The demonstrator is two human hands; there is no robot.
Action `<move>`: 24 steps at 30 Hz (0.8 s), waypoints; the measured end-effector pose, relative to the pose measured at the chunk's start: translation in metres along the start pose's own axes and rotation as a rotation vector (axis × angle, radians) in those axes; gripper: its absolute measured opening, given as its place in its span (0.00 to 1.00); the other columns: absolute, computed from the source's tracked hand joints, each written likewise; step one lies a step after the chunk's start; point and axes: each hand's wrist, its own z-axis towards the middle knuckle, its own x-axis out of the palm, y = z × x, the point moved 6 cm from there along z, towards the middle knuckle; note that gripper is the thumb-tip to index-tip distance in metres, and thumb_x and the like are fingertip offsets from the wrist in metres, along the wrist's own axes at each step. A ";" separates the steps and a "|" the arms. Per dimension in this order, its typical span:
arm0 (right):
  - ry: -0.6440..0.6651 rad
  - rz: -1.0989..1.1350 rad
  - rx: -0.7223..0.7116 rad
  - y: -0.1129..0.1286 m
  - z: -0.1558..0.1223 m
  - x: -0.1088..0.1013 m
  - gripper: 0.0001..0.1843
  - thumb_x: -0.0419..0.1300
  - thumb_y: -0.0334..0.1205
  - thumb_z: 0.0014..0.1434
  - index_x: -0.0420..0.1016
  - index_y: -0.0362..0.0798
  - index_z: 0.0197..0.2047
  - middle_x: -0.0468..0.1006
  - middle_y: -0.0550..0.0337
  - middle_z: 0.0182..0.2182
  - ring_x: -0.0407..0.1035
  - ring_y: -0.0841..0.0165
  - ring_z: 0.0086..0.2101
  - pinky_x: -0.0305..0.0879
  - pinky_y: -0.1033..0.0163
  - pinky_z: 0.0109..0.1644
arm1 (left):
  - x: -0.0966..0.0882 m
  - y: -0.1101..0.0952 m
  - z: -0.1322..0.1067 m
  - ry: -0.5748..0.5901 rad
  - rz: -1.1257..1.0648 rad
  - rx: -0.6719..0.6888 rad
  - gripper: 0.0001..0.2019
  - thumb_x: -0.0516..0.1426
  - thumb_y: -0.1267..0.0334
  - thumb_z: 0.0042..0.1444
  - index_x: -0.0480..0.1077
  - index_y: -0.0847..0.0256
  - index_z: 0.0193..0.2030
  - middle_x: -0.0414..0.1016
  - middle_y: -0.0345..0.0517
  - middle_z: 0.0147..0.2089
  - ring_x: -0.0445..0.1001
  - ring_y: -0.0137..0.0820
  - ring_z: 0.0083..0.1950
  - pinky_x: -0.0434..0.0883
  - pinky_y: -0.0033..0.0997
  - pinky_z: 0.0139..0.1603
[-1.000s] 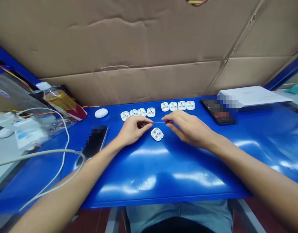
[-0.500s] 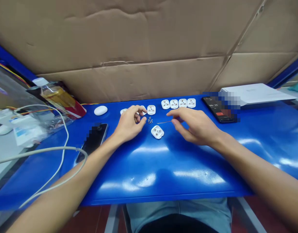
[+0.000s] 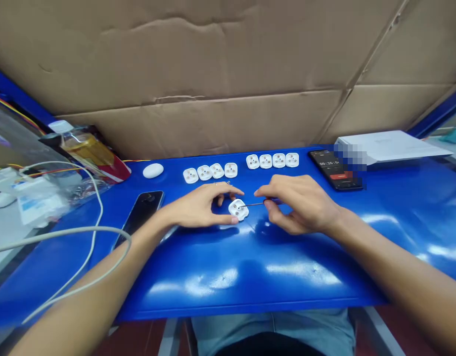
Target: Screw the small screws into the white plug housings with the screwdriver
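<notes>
A white rounded-square plastic part with round metal pieces in its recesses lies on the blue table. My left hand curls around its left side, thumb against the near edge and index finger by the far edge. Pinched in my right hand is a thin pointed metal tool, held nearly level with its tip over the middle of the part. Its exact kind is unclear. A few tiny screws show just behind my left fingers, which partly hide the pile.
Two rows of similar white parts stand behind, left and right. A white oval case, a dark phone, a bottle and a looping cable are leftward. A timer phone and white box lie rightward.
My left hand has come from beside the screws toward me onto the white part, which has shifted slightly and turned. My right hand has brought the tool's tip from near the screws to the part.
</notes>
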 end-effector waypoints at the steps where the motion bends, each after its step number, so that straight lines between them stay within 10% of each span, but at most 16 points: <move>1: 0.004 0.006 -0.005 0.001 0.001 0.000 0.12 0.55 0.28 0.64 0.74 0.46 0.50 0.80 0.58 0.30 0.72 0.67 0.28 0.64 0.62 0.30 | 0.001 0.000 0.000 0.013 0.005 0.015 0.32 0.69 0.47 0.56 0.72 0.55 0.65 0.78 0.46 0.54 0.72 0.35 0.45 0.69 0.32 0.45; 12: 0.037 0.023 0.009 -0.002 -0.002 0.008 0.13 0.55 0.29 0.63 0.74 0.45 0.50 0.79 0.57 0.32 0.71 0.66 0.29 0.63 0.61 0.31 | 0.008 0.008 0.005 -0.084 -0.014 0.028 0.20 0.67 0.48 0.59 0.79 0.59 0.52 0.76 0.42 0.40 0.68 0.31 0.38 0.64 0.30 0.39; 24: 0.027 -0.014 0.064 -0.009 -0.005 0.010 0.13 0.56 0.30 0.63 0.74 0.45 0.50 0.80 0.57 0.33 0.73 0.65 0.30 0.65 0.61 0.32 | 0.007 0.008 0.004 -0.100 -0.048 -0.022 0.26 0.66 0.48 0.61 0.75 0.56 0.62 0.78 0.44 0.44 0.68 0.32 0.39 0.65 0.30 0.40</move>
